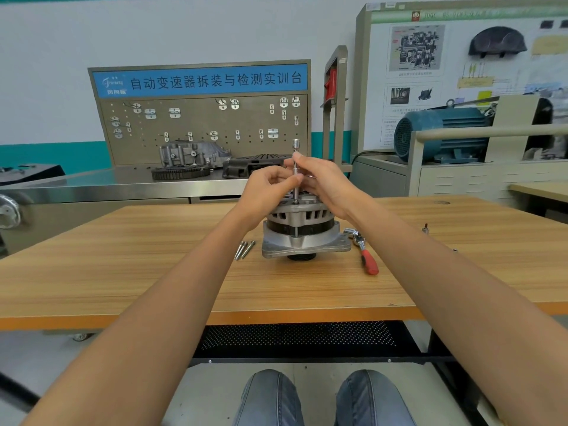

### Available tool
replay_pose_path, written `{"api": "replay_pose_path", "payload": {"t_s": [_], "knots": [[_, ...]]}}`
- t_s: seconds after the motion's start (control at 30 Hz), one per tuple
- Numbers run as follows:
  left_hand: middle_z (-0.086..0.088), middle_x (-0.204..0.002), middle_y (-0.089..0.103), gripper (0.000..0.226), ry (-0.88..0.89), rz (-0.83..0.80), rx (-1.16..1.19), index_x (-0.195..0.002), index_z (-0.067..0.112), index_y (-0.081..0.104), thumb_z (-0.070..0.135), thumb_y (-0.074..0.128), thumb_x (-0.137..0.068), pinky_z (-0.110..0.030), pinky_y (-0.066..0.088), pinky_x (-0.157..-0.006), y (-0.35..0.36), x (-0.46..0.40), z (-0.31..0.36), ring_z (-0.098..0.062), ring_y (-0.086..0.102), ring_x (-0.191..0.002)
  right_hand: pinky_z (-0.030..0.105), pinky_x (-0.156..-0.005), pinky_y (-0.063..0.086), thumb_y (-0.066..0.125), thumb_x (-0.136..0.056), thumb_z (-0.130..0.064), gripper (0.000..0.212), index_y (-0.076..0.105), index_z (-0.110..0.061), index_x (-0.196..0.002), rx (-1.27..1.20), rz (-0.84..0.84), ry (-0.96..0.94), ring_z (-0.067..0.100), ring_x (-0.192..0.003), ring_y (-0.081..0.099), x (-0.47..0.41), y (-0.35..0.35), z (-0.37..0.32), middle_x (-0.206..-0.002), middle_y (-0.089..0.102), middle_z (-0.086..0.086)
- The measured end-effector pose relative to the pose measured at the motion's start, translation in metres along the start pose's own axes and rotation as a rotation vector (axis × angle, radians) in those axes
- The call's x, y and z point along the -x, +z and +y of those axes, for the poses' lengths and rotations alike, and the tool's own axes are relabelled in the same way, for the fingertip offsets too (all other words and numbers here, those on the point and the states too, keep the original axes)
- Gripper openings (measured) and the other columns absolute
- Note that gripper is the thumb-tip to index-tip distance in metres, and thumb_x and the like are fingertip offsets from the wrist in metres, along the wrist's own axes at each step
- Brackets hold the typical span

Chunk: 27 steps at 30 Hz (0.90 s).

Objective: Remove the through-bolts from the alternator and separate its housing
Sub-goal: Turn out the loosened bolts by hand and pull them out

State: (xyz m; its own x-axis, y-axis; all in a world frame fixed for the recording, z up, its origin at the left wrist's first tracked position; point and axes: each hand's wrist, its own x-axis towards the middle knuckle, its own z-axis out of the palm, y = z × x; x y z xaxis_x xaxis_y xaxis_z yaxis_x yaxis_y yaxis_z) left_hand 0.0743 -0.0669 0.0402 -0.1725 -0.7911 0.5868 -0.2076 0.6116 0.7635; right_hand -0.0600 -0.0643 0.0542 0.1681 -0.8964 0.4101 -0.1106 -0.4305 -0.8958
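Note:
A silver alternator (pixel 302 233) stands pulley-down on the wooden table (pixel 153 256). A slim extension bar with a socket (pixel 295 167) stands upright on its top, over a through-bolt at the front edge of the housing. My left hand (pixel 270 186) pinches the bar from the left. My right hand (pixel 322 179) grips the same bar from the right, fingers curled round it. The lower part of that through-bolt (pixel 296 231) shows in the gap of the housing. Three removed through-bolts (pixel 244 249) lie on the table just left of the alternator.
A red-handled ratchet (pixel 365 256) with a socket lies right of the alternator. A small bit (pixel 425 228) stands further right. Behind the table are a steel bench (pixel 107 186) with a gearbox casing and gear ring, a pegboard, and a blue electric motor (pixel 442 133).

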Motion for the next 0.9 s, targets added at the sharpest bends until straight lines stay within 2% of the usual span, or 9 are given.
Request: {"api": "replay_pose_path", "payload": {"t_s": [0.1,0.2,0.3,0.4,0.47,0.63,0.7,0.8,0.9], "knots": [[0.008,-0.068,0.056,0.016,-0.020,0.063,-0.010,-0.079,0.016,0.058,0.022,0.071,-0.086,-0.008,0.039,-0.052,0.0033,-0.0029,-0.0033,0.003,0.049,-0.055,0.043,-0.107,0.040,0.061,-0.090,-0.033,0.021,0.063,-0.016,-0.103,0.007,0.052,-0.016,0.022,-0.112,0.058,-0.0016,0.0015,0.0024,-0.111,0.065,0.007],[0.011,-0.068,0.053,0.019,-0.011,0.061,-0.034,-0.077,0.020,0.055,0.025,0.072,-0.084,-0.008,0.040,-0.054,0.0056,-0.0031,-0.0030,0.006,0.048,-0.055,0.045,-0.104,0.042,0.064,-0.089,-0.024,0.008,0.064,-0.017,-0.093,-0.019,0.062,-0.031,0.024,-0.108,0.059,-0.0030,-0.0001,0.0044,-0.100,0.064,0.004],[0.014,-0.068,0.059,0.011,-0.006,0.032,-0.063,-0.081,0.023,0.059,0.024,0.068,-0.088,-0.006,0.040,-0.055,0.0030,-0.0017,-0.0011,0.007,0.053,-0.058,0.042,-0.104,0.043,0.059,-0.092,-0.024,0.013,0.068,-0.016,-0.098,-0.029,0.046,-0.039,0.024,-0.110,0.059,-0.0025,-0.0023,0.0043,-0.103,0.067,0.004],[0.023,-0.049,0.058,0.009,0.004,-0.014,-0.030,-0.086,0.018,0.064,0.016,0.060,-0.093,-0.001,0.035,-0.046,0.0006,0.0009,0.0007,0.013,0.052,-0.047,0.038,-0.105,0.042,0.053,-0.096,-0.023,0.016,0.068,-0.021,-0.102,-0.020,0.019,-0.038,0.019,-0.112,0.059,-0.0005,-0.0015,0.0027,-0.111,0.067,0.003],[0.023,-0.046,0.055,0.012,0.011,-0.019,-0.024,-0.083,0.018,0.063,0.015,0.060,-0.094,-0.001,0.033,-0.044,0.0003,0.0018,0.0013,0.012,0.050,-0.044,0.039,-0.106,0.041,0.049,-0.097,-0.022,0.019,0.067,-0.021,-0.105,-0.008,0.005,-0.036,0.019,-0.114,0.058,-0.0003,-0.0014,0.0022,-0.115,0.066,0.005],[0.006,-0.067,0.052,0.022,-0.013,0.050,-0.078,-0.074,0.017,0.053,0.021,0.070,-0.086,-0.007,0.041,-0.054,0.0053,-0.0033,-0.0001,-0.004,0.047,-0.061,0.041,-0.109,0.038,0.053,-0.095,-0.027,0.034,0.060,-0.013,-0.125,-0.054,0.012,-0.017,0.021,-0.120,0.054,-0.0009,-0.0005,0.0020,-0.125,0.061,0.008],[0.007,-0.066,0.050,0.024,-0.014,0.057,-0.089,-0.073,0.018,0.051,0.023,0.071,-0.085,-0.012,0.041,-0.056,0.0069,-0.0036,-0.0003,-0.004,0.045,-0.060,0.044,-0.108,0.039,0.060,-0.091,-0.030,0.033,0.062,-0.010,-0.117,-0.041,0.038,-0.017,0.024,-0.117,0.055,-0.0012,-0.0001,0.0023,-0.117,0.063,0.008],[0.010,-0.068,0.052,0.019,-0.003,0.039,-0.085,-0.076,0.019,0.054,0.023,0.069,-0.087,-0.013,0.041,-0.059,0.0060,-0.0021,-0.0005,0.000,0.048,-0.061,0.046,-0.105,0.041,0.062,-0.090,-0.025,0.009,0.063,-0.016,-0.093,-0.015,0.039,-0.032,0.026,-0.111,0.057,-0.0018,-0.0002,0.0030,-0.101,0.064,0.005],[0.018,-0.054,0.056,0.011,-0.003,-0.004,-0.055,-0.082,0.020,0.060,0.019,0.061,-0.092,-0.005,0.036,-0.049,0.0015,0.0002,0.0010,0.009,0.049,-0.049,0.043,-0.105,0.042,0.056,-0.094,-0.024,0.011,0.066,-0.018,-0.094,-0.005,0.025,-0.040,0.025,-0.111,0.058,-0.0019,-0.0014,0.0035,-0.104,0.066,0.005]]}}
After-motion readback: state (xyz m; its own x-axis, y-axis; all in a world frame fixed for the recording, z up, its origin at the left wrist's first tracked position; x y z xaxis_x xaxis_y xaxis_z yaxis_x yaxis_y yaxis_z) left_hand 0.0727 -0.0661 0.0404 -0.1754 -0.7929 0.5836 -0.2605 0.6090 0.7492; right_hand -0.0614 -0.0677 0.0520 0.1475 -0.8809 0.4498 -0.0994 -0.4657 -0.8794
